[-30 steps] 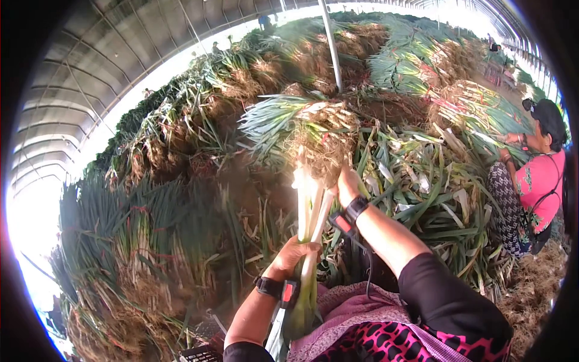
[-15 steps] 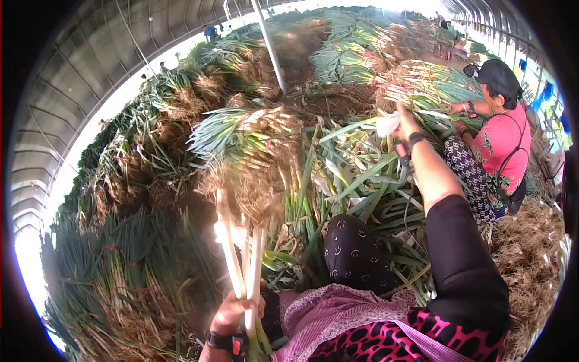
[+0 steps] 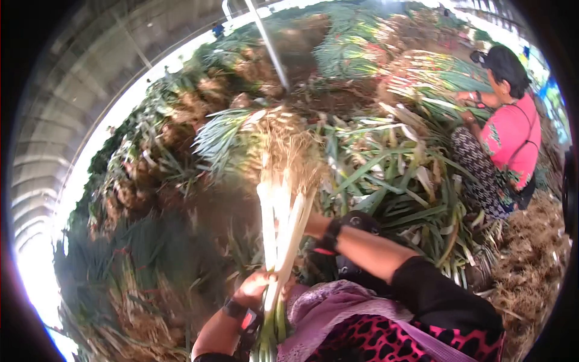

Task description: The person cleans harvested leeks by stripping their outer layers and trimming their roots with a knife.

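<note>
Several long white-stemmed onions (image 3: 282,223) stand upright before me, their shaggy roots at the top and green leaves at the bottom. Low on the stems, my left hand (image 3: 256,285) is wrapped round them. My right hand (image 3: 313,224) is beside the stems, higher up; its fingers are mostly hidden behind them. Just beyond the roots lies a tied bundle of green onions (image 3: 226,134). Loose green leaves (image 3: 386,181) are heaped to the right.
A co-worker (image 3: 512,133) in a pink top sits at the right, hands among onions. Stacked bundles (image 3: 139,181) line the left side. A metal pole (image 3: 269,45) stands behind the heap. Trimmed roots (image 3: 531,259) cover the ground at the lower right.
My right hand has come back from the leaf heap to the stems, and the whitish piece it held is no longer seen in it. My left hand and the onions have moved right.
</note>
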The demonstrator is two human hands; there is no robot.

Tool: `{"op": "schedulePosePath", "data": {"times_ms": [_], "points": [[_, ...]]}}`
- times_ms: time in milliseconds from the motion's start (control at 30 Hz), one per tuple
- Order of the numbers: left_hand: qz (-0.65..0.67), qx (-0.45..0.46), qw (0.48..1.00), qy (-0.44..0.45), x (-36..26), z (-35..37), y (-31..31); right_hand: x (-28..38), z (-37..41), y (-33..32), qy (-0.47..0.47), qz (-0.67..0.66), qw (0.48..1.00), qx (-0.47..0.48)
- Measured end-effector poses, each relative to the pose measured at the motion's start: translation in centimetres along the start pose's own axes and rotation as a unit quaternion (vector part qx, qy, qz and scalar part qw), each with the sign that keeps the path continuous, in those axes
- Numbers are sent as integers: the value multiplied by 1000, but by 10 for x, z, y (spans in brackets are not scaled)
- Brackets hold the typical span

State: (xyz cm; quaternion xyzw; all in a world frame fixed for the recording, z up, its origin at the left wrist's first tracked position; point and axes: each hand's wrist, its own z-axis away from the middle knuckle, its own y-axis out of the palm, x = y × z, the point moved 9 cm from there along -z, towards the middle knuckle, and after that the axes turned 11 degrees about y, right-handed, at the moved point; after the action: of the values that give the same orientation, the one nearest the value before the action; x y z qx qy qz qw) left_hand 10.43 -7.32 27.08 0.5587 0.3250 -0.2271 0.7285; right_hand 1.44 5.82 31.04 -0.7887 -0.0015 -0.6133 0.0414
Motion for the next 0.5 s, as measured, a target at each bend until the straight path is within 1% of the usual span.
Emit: {"op": "schedulePosePath", "data": {"times_ms": [67,167,200,233,300,400,467,500], "points": [[9,36,999,-39,19,-6,19,-21,-2,14,51,-43,998,-4],[11,44,996,-79,35,2,25,-49,-1,-2,107,-10,994,-35],[21,25,996,-83,34,7,27,-59,-4,-16,122,20,991,-46],[64,-3,994,-89,35,12,27,-69,-6,-32,137,51,988,-59],[75,-58,994,-56,34,16,3,-89,-11,-68,167,121,975,-85],[77,-88,989,-89,43,15,-6,-125,-15,-133,217,241,938,-123],[92,-117,982,-118,51,27,-11,-145,-7,-202,240,336,892,-183],[-5,-85,993,-87,51,39,-19,-146,4,-247,236,388,858,-242]]}}
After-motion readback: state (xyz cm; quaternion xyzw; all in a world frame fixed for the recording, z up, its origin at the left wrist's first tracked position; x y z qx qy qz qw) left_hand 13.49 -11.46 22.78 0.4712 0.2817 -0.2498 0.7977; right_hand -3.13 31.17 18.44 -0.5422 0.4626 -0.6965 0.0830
